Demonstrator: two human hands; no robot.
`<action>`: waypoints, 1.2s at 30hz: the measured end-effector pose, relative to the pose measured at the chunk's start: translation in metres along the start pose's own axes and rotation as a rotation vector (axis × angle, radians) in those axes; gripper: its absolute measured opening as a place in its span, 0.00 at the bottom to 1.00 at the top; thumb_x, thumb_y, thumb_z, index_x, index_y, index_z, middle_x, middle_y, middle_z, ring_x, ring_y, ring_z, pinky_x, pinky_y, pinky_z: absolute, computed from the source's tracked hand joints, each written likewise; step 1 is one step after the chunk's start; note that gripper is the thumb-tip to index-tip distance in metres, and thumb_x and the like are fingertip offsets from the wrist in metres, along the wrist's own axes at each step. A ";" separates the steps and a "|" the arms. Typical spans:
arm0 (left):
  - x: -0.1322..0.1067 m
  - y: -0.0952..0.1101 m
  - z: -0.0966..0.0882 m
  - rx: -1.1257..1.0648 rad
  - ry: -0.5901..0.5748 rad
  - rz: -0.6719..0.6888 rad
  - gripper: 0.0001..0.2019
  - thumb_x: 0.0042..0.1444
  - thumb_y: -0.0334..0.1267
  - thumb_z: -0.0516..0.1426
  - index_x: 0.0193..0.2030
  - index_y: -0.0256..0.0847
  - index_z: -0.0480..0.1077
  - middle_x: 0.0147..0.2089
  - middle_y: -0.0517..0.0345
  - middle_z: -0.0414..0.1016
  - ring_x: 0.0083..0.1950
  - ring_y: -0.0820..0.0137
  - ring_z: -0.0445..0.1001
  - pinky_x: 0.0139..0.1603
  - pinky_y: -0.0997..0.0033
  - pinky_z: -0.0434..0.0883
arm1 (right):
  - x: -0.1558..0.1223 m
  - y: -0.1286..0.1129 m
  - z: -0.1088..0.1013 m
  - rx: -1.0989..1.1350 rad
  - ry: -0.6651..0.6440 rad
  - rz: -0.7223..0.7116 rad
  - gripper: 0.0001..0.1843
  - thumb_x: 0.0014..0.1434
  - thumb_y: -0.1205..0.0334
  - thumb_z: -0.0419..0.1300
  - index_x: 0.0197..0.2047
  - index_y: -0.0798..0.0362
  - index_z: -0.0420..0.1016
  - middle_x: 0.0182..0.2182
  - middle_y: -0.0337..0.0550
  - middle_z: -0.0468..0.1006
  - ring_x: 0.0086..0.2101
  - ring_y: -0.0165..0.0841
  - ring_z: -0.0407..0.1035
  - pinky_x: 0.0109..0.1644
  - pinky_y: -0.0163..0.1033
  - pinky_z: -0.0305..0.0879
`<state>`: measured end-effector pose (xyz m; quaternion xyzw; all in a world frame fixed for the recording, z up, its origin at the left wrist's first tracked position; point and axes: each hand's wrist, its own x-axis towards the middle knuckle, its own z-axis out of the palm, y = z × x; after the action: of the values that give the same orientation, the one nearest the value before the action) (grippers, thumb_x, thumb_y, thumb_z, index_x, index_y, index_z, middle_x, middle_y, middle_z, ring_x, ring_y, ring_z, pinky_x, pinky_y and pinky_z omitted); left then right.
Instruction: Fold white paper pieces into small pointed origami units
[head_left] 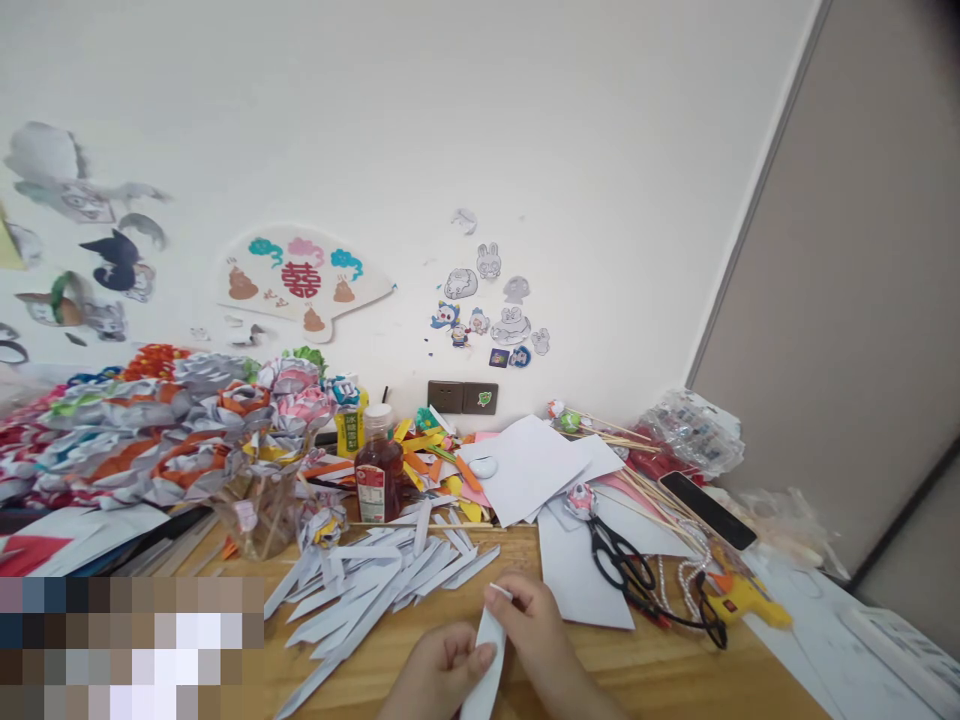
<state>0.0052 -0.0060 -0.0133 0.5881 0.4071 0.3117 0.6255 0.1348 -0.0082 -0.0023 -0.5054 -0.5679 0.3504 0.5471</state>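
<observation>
a pale wall (pixel 600 120) hung with cut-out drawings rises behind a wooden table (pixel 675 670); at the bottom centre of the frame a white paper strip (pixel 493 632) stands between two bare hands; the right hand (pixel 536 620) pinches its top end between thumb and fingers, while the left hand (pixel 442 660) grips it lower down, thumb pressed on its face and fingers curled; whether the strip is folded into layers i cannot tell; as for progress, a loose heap of similar strips (pixel 375 590) lies just left of the hands, seemingly already cut or folded; paper flowers (pixel 187 460) crowd the left of the frame and look finished; white sheets (pixel 529 465) right of centre look uncut, so paper seems to remain; the strip in hand appears partway worked, not joined to anything; the scissors (pixel 622 560) and yellow glue gun (pixel 750 603) lie at the right, untouched by either hand
</observation>
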 end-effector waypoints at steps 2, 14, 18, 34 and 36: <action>0.000 0.000 0.000 -0.005 -0.012 -0.024 0.25 0.30 0.62 0.59 0.17 0.41 0.57 0.13 0.71 0.55 0.15 0.79 0.56 0.17 0.78 0.51 | 0.001 0.002 -0.001 -0.006 0.019 -0.004 0.17 0.50 0.55 0.56 0.15 0.54 0.63 0.17 0.33 0.58 0.22 0.29 0.55 0.26 0.33 0.52; 0.002 -0.011 0.001 -0.120 -0.075 -0.128 0.23 0.37 0.60 0.57 0.24 0.40 0.61 0.11 0.64 0.71 0.11 0.75 0.66 0.13 0.81 0.57 | 0.010 0.010 -0.011 0.042 0.131 0.032 0.17 0.49 0.53 0.57 0.17 0.55 0.64 0.16 0.32 0.59 0.21 0.29 0.54 0.24 0.33 0.49; 0.003 -0.012 0.002 -0.157 -0.097 -0.135 0.24 0.35 0.61 0.57 0.24 0.39 0.60 0.13 0.61 0.73 0.13 0.74 0.69 0.13 0.80 0.60 | 0.011 0.014 -0.014 0.102 0.169 0.060 0.16 0.50 0.53 0.58 0.18 0.56 0.65 0.16 0.32 0.59 0.21 0.28 0.53 0.24 0.33 0.49; 0.006 -0.010 -0.003 -0.282 -0.128 -0.132 0.23 0.37 0.59 0.58 0.23 0.41 0.57 0.14 0.62 0.74 0.14 0.73 0.71 0.14 0.81 0.62 | 0.003 0.000 -0.002 0.432 -0.059 0.232 0.19 0.44 0.49 0.64 0.32 0.57 0.72 0.20 0.35 0.67 0.22 0.29 0.61 0.26 0.32 0.56; 0.006 -0.010 -0.003 -0.274 -0.123 -0.123 0.23 0.37 0.57 0.59 0.23 0.41 0.56 0.14 0.62 0.73 0.13 0.74 0.70 0.13 0.81 0.62 | 0.002 0.002 0.000 0.389 -0.063 0.237 0.19 0.41 0.48 0.65 0.24 0.57 0.70 0.17 0.33 0.64 0.20 0.27 0.57 0.25 0.32 0.53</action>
<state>0.0044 -0.0009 -0.0238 0.4894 0.3570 0.2887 0.7414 0.1360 -0.0055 -0.0038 -0.4425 -0.4430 0.5307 0.5712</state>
